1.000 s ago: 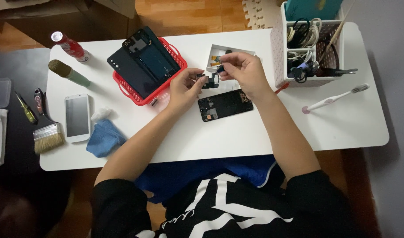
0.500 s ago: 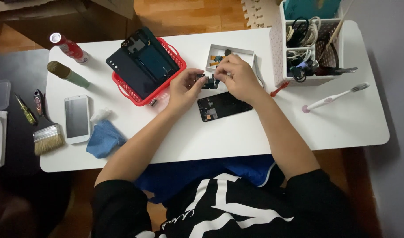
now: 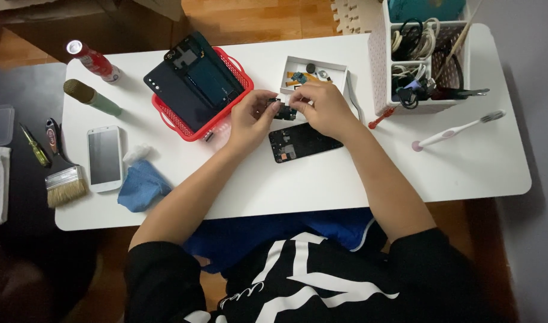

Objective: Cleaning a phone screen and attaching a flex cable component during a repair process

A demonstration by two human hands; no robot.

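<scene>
Both hands meet over the middle of the white table (image 3: 321,179). The left hand (image 3: 252,119) and the right hand (image 3: 321,106) pinch together a small dark circuit part (image 3: 281,112) – the fingertips of each hand close on one end of it, and it is lifted just above the table surface. Directly below the part lies an opened black phone body (image 3: 304,141), flat and slightly tilted. Just behind the hands stands a small white tray (image 3: 341,64) with tiny parts inside. To the left, a red basket (image 3: 184,127) carries dark phone panels. Far left lie a white phone (image 3: 104,158), a blue cloth (image 3: 141,185) and a brush (image 3: 64,179) – all well apart from the hands.
</scene>
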